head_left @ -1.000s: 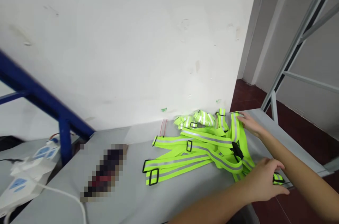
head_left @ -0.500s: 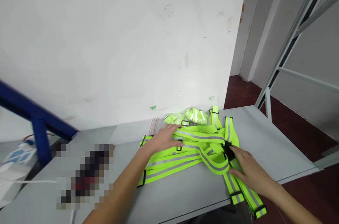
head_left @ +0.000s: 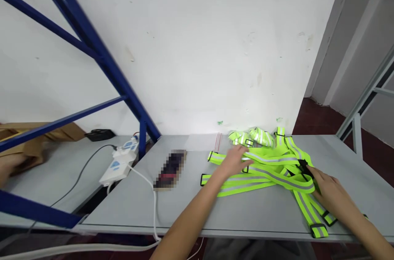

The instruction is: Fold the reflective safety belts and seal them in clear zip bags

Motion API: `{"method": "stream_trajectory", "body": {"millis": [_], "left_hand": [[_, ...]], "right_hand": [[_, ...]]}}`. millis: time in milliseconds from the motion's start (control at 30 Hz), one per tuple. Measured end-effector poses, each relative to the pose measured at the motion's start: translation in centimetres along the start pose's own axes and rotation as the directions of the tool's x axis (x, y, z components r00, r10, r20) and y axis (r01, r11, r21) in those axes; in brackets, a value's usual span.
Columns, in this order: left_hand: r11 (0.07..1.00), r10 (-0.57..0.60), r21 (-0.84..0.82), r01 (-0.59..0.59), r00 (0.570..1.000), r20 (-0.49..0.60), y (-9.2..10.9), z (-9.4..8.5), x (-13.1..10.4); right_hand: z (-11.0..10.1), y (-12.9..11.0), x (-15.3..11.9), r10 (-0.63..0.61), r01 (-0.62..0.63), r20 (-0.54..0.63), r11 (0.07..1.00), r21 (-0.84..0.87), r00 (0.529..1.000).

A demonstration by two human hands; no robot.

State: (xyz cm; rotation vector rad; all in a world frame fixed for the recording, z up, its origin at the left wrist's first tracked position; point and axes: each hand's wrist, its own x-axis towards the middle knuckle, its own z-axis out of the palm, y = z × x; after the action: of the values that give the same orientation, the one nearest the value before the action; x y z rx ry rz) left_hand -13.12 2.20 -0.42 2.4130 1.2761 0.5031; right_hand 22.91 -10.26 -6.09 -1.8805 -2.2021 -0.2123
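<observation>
A reflective harness of neon-yellow straps (head_left: 267,169) with grey stripes and black buckles lies spread on the grey table. My left hand (head_left: 234,162) rests at its left part, fingers stretched and thumb apart, touching the upper straps. At the right side, my right hand (head_left: 332,192) lies against the straps with its fingers extended. Its fingertips are at a black joining piece (head_left: 303,165), partly covered by them. One strap curves in a loose loop between the hands. Several strap ends with black slider buckles (head_left: 318,229) hang toward the front edge.
Behind the straps lie neon-yellow bundles in clear plastic (head_left: 261,136) and a clear zip bag (head_left: 203,142). A blurred-out dark object (head_left: 170,169) lies left. Further left are a blue metal frame (head_left: 123,83), white power strips (head_left: 120,163), cables and brown cardboard (head_left: 33,149), with another person's hand (head_left: 8,165).
The view has swung left and shows more of the blue frame and power strips. Both hands remain at the straps, with little change in their placement.
</observation>
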Motion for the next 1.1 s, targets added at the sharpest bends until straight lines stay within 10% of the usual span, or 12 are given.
{"method": "stream_trajectory", "body": {"millis": [233, 567, 833, 1100], "left_hand": [[0.997, 0.046, -0.073, -0.041, 0.997, 0.069, 3.4, 2.5, -1.4], [0.959, -0.025, -0.281, 0.046, 0.997, 0.078, 1.8, -5.6, 0.1], [0.982, -0.175, -0.037, 0.183, 0.970, 0.170, -1.8, -1.4, 0.8], [0.967, -0.213, 0.135, 0.217, 0.976, -0.043, -1.6, 0.1, 1.1]], "right_hand": [[1.3, 0.1, 0.3, 0.101, -0.104, -0.042, 0.991, -0.083, 0.994], [2.6, 2.3, 0.2, 0.087, -0.089, -0.142, 0.996, -0.005, 0.986], [4.0, 3.1, -0.1, 0.023, -0.023, -0.182, 1.000, 0.005, 0.983], [3.4, 2.4, 0.1, 0.019, -0.012, -0.187, 0.999, 0.040, 0.982]]}}
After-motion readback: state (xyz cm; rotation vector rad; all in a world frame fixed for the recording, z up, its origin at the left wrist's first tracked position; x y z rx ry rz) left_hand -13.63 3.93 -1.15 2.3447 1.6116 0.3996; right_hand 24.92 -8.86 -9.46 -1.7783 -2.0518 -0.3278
